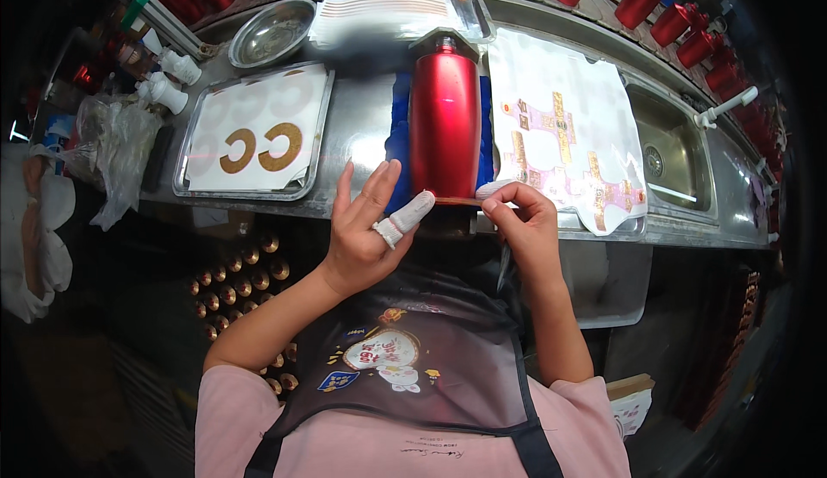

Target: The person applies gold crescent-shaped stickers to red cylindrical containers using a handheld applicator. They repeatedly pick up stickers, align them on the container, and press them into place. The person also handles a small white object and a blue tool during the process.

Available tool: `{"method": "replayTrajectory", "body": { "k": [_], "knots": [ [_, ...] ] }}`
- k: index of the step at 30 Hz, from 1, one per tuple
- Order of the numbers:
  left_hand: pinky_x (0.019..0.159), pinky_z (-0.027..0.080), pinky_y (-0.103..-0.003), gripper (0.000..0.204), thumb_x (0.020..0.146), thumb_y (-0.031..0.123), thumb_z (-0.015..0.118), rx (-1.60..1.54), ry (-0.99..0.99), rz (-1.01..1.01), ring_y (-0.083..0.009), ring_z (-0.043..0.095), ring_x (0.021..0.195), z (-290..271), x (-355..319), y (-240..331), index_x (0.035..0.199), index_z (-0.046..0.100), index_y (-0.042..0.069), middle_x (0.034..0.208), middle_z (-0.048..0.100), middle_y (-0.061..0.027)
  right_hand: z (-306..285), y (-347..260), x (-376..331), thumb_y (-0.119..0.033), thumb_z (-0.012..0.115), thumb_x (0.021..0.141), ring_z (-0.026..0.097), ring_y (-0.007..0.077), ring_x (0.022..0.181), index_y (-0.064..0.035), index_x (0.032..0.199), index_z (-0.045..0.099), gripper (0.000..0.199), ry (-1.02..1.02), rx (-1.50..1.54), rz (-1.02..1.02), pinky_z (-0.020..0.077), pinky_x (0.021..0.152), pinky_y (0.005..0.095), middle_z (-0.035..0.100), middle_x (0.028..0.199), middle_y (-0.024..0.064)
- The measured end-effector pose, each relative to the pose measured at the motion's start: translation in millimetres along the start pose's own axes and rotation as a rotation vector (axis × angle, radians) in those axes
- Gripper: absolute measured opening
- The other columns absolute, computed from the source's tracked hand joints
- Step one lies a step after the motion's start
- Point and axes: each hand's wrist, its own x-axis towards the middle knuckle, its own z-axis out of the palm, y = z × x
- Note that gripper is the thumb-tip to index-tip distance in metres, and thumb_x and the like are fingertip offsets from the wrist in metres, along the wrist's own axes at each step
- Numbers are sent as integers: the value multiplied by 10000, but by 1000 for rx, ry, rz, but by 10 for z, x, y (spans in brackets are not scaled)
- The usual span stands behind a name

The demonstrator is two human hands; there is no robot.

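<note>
A glossy red bottle (444,125) lies in front of me on a blue support (400,133), its neck pointing away. Along the bottle's near end runs a thin reddish-brown strip (457,201). My right hand (530,224) pinches the right end of this strip between thumb and forefinger; a white finger cover shows behind the fingertips. At the left end, a white-covered finger of my left hand (366,232) rests against the strip and the bottle's edge. The other fingers of that hand are spread upward, and its thumb is hard to make out.
To the left, a tray (181,176) carries a sheet with gold C-shaped decals. A metal bowl (274,34) stands behind it. Pink-and-gold decals lie on a white sheet (560,65) at right, beside a sink (676,155). More red bottles (642,0) line a conveyor behind.
</note>
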Motion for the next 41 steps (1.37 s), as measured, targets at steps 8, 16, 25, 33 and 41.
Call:
{"method": "replayTrajectory", "body": {
  "k": [8, 16, 25, 33, 41],
  "knots": [
    [1087, 319, -668, 460, 730, 75, 781, 93, -12, 107, -424, 603, 1241, 1, 224, 95, 1169, 768, 212, 1454, 545, -222, -30, 107, 32, -82, 707, 902, 481, 3, 586, -37, 848, 671, 79, -22, 15, -8, 354, 532, 184, 610, 736, -41],
    [1094, 326, -655, 555, 696, 112, 844, 148, 78, 51, -425, 598, 1252, 230, 469, 186, 1236, 728, 172, 1396, 598, -212, 11, 141, 79, -77, 713, 909, 530, 0, 656, -20, 883, 694, 65, -26, -23, -8, 395, 583, 174, 655, 798, -30],
    [1132, 306, -615, 604, 763, 110, 831, -159, 80, -96, -411, 539, 1331, 143, 130, -21, 1336, 649, 52, 1484, 516, -231, 54, 35, 16, -83, 712, 914, 561, 10, 699, -3, 905, 711, 80, -82, -12, 7, 431, 634, 171, 681, 832, -14],
    [1128, 290, -634, 456, 798, 113, 813, -69, 4, -50, -410, 550, 1318, 85, -109, -34, 1240, 715, 65, 1481, 518, -229, 60, 41, 15, -61, 741, 886, 559, 2, 672, -17, 862, 682, 77, -33, -49, 36, 424, 608, 164, 670, 799, -21],
    [1126, 279, -646, 450, 809, 115, 805, -39, -19, -10, -407, 546, 1323, 74, -21, -14, 1252, 723, 119, 1488, 511, -221, 48, 42, 30, -53, 730, 891, 566, 4, 677, -22, 865, 684, 61, -18, -5, 63, 431, 610, 167, 670, 799, -17]
  ]
}}
